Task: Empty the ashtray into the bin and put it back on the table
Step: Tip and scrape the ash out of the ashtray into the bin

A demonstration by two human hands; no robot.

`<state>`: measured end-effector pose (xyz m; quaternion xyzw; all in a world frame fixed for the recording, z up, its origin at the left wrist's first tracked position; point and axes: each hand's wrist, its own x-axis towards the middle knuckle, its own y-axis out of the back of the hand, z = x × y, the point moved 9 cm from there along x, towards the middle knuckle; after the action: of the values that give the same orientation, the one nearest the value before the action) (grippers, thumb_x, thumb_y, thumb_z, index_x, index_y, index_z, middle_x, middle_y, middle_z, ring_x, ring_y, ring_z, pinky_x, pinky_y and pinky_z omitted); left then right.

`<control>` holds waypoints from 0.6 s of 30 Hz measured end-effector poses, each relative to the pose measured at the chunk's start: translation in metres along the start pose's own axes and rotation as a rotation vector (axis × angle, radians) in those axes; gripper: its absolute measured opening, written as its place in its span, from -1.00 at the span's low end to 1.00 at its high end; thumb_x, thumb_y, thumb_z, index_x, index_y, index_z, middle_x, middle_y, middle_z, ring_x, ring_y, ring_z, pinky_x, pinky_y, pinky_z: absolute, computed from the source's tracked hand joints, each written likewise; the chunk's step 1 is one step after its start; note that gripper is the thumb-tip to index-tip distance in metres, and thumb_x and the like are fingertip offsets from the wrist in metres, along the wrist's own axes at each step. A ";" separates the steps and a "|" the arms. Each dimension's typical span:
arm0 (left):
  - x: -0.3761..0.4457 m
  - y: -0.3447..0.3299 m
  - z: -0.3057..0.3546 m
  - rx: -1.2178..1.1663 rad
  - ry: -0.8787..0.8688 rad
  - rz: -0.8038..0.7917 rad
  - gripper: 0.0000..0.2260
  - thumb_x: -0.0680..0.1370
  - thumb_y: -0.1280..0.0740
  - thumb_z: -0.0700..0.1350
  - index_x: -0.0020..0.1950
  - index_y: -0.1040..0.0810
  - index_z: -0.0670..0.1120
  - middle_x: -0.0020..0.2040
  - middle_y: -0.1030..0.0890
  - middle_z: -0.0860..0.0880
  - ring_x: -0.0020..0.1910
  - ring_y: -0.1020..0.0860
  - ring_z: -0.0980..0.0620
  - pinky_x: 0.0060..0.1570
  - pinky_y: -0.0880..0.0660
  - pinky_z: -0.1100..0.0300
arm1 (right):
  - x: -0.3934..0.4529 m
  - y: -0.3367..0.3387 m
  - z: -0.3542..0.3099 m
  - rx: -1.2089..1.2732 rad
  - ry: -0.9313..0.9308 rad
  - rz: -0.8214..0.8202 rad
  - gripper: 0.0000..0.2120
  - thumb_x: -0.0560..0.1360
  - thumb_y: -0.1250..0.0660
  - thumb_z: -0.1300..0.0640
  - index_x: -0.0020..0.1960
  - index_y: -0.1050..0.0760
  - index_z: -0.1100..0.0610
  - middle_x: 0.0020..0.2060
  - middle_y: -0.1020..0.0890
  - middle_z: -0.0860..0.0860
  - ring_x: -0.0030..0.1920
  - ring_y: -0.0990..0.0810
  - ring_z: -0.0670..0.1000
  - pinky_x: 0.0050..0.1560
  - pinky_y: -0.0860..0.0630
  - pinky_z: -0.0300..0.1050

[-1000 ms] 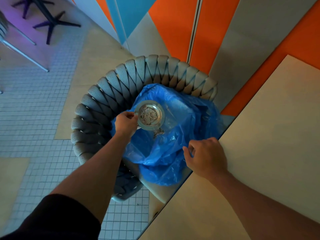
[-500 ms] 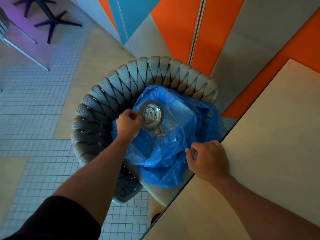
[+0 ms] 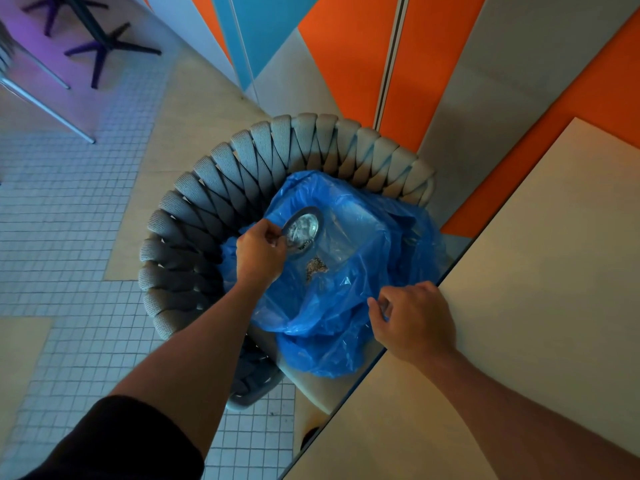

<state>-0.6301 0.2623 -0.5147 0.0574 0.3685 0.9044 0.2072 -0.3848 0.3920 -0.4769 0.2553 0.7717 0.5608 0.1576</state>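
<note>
Here the left hand pinches the near-left rim of the ashtray, fingers and thumb closed on it, and holds the small round glass dish steeply tilted over the open mouth of the blue bag. The dish's inside faces right and toward the camera; grey ash clings to its lower edge. Just below it, inside the bag, a small heap of ash lies on the translucent plastic.

The right hand grips the bag's near edge, fingers curled shut on a fold of the plastic, right beside the edge of the pale table, which fills the right and near part of the view.

The bag sits on the seat of a grey woven chair, whose curved back wraps the left and far sides of it. The bag's loose lip spills over toward the near side. Beyond the chair stand orange, grey and blue wall panels; small white floor tiles lie to the left.
</note>
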 end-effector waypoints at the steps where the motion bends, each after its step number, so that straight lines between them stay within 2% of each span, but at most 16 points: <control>1: 0.000 0.000 0.000 -0.002 0.000 0.001 -0.89 0.47 -0.39 -0.22 -0.19 -0.53 -0.02 -0.31 -0.53 0.17 -0.26 -0.52 0.12 -0.21 -0.46 0.20 | 0.000 0.000 0.000 0.004 0.001 0.002 -0.69 0.48 -0.33 -0.06 -0.36 -0.48 0.07 -0.54 -0.45 -0.08 -0.51 -0.34 -0.05 -0.21 -0.36 -0.12; 5: 0.000 0.001 0.001 -0.005 -0.002 0.016 -0.89 0.47 -0.38 -0.22 -0.19 -0.53 -0.03 -0.31 -0.52 0.16 -0.30 -0.50 0.18 -0.25 -0.42 0.24 | 0.000 0.000 0.001 0.015 -0.005 -0.002 -0.69 0.49 -0.31 -0.08 -0.36 -0.48 0.06 -0.54 -0.43 -0.09 -0.51 -0.33 -0.06 -0.20 -0.36 -0.12; 9: 0.000 0.001 0.000 -0.002 0.005 0.014 -0.89 0.48 -0.38 -0.21 -0.18 -0.53 -0.02 -0.25 -0.58 0.06 -0.21 -0.55 0.03 -0.20 -0.46 0.19 | 0.000 -0.001 0.000 0.013 -0.006 -0.015 -0.69 0.50 -0.30 -0.08 -0.35 -0.47 0.06 -0.53 -0.38 -0.11 -0.50 -0.32 -0.06 -0.20 -0.38 -0.10; 15: -0.001 0.000 0.003 0.014 -0.034 0.023 -0.84 0.47 -0.39 -0.24 -0.20 -0.52 0.00 -0.23 -0.60 0.03 -0.24 -0.56 0.07 -0.22 -0.45 0.21 | 0.000 0.000 0.000 0.016 -0.001 -0.013 -0.69 0.50 -0.31 -0.07 -0.35 -0.46 0.06 -0.52 -0.37 -0.11 -0.50 -0.31 -0.06 -0.20 -0.37 -0.10; 18: -0.001 -0.005 0.004 0.048 -0.049 -0.013 -0.87 0.47 -0.39 -0.24 -0.19 -0.53 -0.02 -0.19 -0.64 -0.04 -0.21 -0.59 0.02 -0.20 -0.52 0.13 | 0.000 -0.001 0.000 0.011 -0.001 -0.020 -0.68 0.50 -0.29 -0.08 -0.35 -0.46 0.06 -0.52 -0.37 -0.11 -0.49 -0.32 -0.06 -0.19 -0.35 -0.12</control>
<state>-0.6264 0.2671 -0.5151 0.0822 0.3852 0.8923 0.2205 -0.3850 0.3915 -0.4777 0.2488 0.7770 0.5550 0.1621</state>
